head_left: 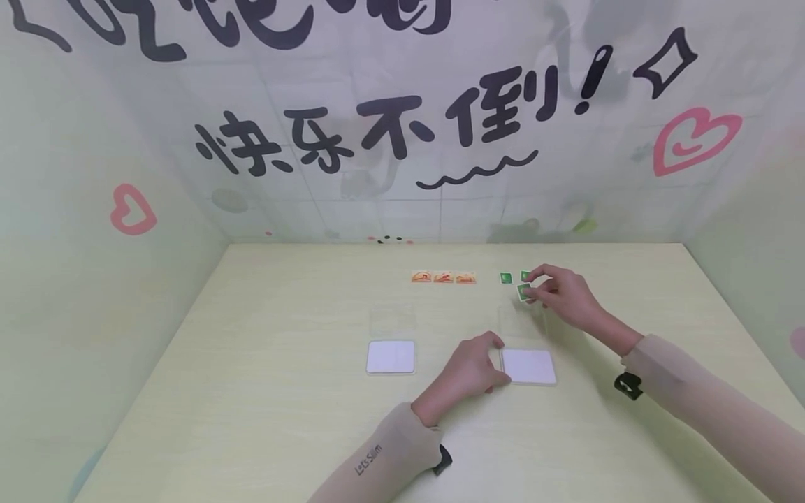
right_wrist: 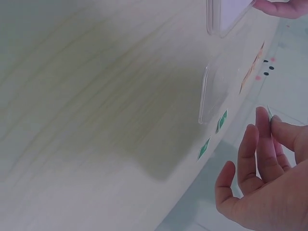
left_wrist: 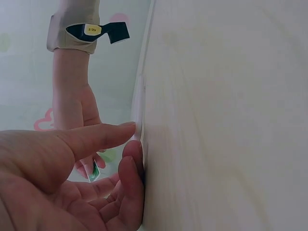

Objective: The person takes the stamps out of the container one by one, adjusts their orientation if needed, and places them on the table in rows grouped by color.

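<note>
My right hand pinches a small green square sticker between thumb and fingers, above the table. In the right wrist view this sticker shows only as a thin edge. Two more green squares lie near the fingertips, one partly covered. With thumb and index finger, my left hand holds the left end of a flat white rectangular case on the table. A clear, thin cover lies just behind that case.
To the left is a second white case, with another clear cover behind it. Three orange picture stickers lie in a row towards the back of the pale table. Printed walls enclose the back and sides.
</note>
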Tool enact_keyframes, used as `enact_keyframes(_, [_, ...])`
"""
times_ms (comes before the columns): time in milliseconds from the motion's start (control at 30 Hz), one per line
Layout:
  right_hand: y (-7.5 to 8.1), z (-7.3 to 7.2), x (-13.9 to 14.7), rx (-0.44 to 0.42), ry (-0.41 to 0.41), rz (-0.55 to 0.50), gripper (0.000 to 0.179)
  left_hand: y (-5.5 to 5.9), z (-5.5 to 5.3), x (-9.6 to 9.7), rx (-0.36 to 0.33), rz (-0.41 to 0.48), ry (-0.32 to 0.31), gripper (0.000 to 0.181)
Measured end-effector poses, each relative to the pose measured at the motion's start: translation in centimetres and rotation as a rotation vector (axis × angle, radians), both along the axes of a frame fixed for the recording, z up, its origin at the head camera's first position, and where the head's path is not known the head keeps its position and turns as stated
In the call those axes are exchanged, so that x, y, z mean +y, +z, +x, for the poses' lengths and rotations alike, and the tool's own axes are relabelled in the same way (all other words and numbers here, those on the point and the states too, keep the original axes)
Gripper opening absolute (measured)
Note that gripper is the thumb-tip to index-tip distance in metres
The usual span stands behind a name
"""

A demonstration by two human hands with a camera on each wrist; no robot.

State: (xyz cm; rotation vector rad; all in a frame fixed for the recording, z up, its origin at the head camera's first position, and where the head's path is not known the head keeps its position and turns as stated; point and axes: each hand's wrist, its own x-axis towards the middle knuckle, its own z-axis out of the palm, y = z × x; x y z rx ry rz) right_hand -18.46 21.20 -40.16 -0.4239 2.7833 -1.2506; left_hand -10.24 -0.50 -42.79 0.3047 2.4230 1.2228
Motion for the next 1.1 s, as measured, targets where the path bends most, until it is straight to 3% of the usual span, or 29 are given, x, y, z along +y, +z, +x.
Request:
enact_keyframes(133, [-0.1,-0.4,-0.2,-0.003,-0.001,0.003,0.021,0.1,0.0,0.0,0.01,-0.01,-0.006,0.05])
enact_keyframes(367, [-0.3,-1.1,-0.6,0.02,-0.011,0.019,0.021,0.2,0.2,0.1,0.084,-0.11,-0.035,0.051])
enact_keyframes(700, [-0.7,-1.9,-1.0,0.035,-0.007,0.011,0.021,0.5,0.2,0.1,0.09,-0.117,-0.049,0.049])
enact_keyframes(1100, [-0.8,-2.9,-1.5,-0.009,-0.018,-0.003,0.024,0.6,0.1,0.2,0.07,-0.132,-0.038,0.05])
